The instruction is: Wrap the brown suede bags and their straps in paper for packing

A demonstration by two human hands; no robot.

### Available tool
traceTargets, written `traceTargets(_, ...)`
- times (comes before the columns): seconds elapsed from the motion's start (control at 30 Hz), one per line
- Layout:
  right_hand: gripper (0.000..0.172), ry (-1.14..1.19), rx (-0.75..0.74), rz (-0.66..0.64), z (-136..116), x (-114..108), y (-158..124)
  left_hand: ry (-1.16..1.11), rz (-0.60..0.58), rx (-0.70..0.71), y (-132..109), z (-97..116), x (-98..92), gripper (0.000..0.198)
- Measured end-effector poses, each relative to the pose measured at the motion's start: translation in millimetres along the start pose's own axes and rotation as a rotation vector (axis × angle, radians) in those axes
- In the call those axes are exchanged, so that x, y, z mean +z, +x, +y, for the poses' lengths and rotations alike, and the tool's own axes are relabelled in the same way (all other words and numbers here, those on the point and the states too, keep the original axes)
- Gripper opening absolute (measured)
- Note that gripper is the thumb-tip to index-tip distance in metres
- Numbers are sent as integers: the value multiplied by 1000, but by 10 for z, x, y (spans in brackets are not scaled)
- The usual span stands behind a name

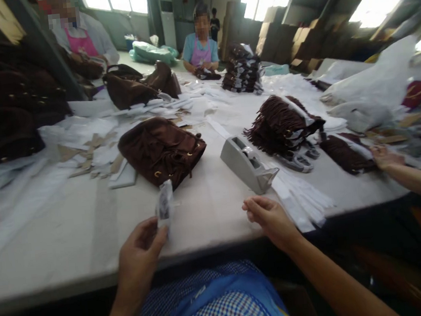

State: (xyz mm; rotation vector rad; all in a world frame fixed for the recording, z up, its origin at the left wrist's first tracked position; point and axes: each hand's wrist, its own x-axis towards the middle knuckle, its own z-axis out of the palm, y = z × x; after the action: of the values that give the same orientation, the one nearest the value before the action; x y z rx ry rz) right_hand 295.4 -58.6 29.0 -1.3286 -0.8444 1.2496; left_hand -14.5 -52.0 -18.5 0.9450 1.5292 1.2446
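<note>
My left hand (140, 256) grips a small strip wrapped in white paper or plastic (164, 202), with something grey and dark showing through it, held upright over the table's front part. Just beyond it lies a dark brown fringed bag (163, 150) with gold-coloured rings. My right hand (270, 217) is closed in a pinch above the front edge; whatever is between the fingertips, if anything, is too small to make out. A grey tape dispenser (246, 167) stands just past those fingers, apart from them. White paper strips (300, 201) lie beside the right hand.
Brown fringed bags (285, 123) are at the right, where a co-worker's hand (387, 156) touches a flat brown bundle (347, 153). Foam and cardboard scraps (89, 155) cover the left side. Two people work across the white table (55, 242); a tall stack of bags (241, 70) stands there.
</note>
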Motion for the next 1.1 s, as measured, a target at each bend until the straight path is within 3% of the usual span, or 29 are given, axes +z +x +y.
traceTargets(0.17,19,-289,-206,-509,-160,836,-181,-5,-73,109,-46,98,62,43)
traceTargets(0.23,18,-328,-257,-593,-165,1076,-145,9,-84,120,-71,137,77,42)
traceTargets(0.33,20,-371,-291,-586,-90,1281,-36,12,-97,142,-100,163,85,41)
traceTargets(0.57,26,-481,-269,-547,66,1352,131,79,-100,177,-93,186,52,38)
traceTargets(0.77,32,-430,-162,-651,44,1339,170,160,-176,212,-39,212,-27,35)
traceTargets(0.97,22,-647,-485,-529,87,1344,159,185,-155,220,-31,219,-58,35)
traceTargets(1.03,21,-590,-415,-580,105,1336,173,181,-180,210,-21,224,-76,35)
traceTargets(1.1,21,-469,-248,-667,111,1322,186,154,-210,188,-6,228,-96,36)
